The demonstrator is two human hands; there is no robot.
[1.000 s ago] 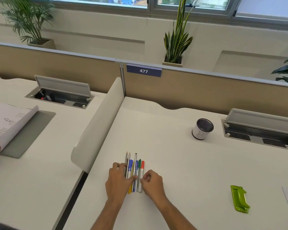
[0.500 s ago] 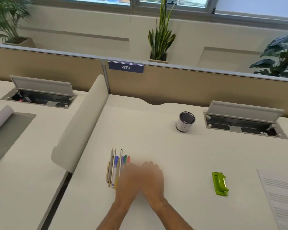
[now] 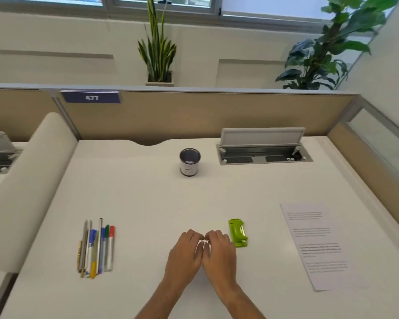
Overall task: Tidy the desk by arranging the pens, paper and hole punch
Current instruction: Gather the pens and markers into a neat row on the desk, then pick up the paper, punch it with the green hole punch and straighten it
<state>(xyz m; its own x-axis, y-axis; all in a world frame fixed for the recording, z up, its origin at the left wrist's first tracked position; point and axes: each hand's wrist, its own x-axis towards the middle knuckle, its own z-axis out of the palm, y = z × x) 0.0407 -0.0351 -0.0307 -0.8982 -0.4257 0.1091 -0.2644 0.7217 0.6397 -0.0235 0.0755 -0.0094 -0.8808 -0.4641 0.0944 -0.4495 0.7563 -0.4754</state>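
Note:
Several pens [image 3: 96,247] lie side by side in a neat row on the white desk [image 3: 148,203], at the front left. A green hole punch [image 3: 238,232] lies right of centre. A printed sheet of paper [image 3: 314,245] lies flat at the right. My left hand [image 3: 186,254] and my right hand [image 3: 219,252] rest side by side on the desk, fingers curled and touching each other, holding nothing. My right hand sits just left of the hole punch, its knuckles close to the punch. The pens are well to the left of both hands.
An empty pen cup [image 3: 189,161] stands at the back centre. An open cable box [image 3: 263,148] is set into the desk at the back right. A curved white divider [image 3: 30,187] borders the left side, a tan partition [image 3: 194,116] the back.
Both hands let go of the pens and moved right across the desk, to beside the hole punch. The pens stay in their row. My view turned right, bringing the whole paper into sight.

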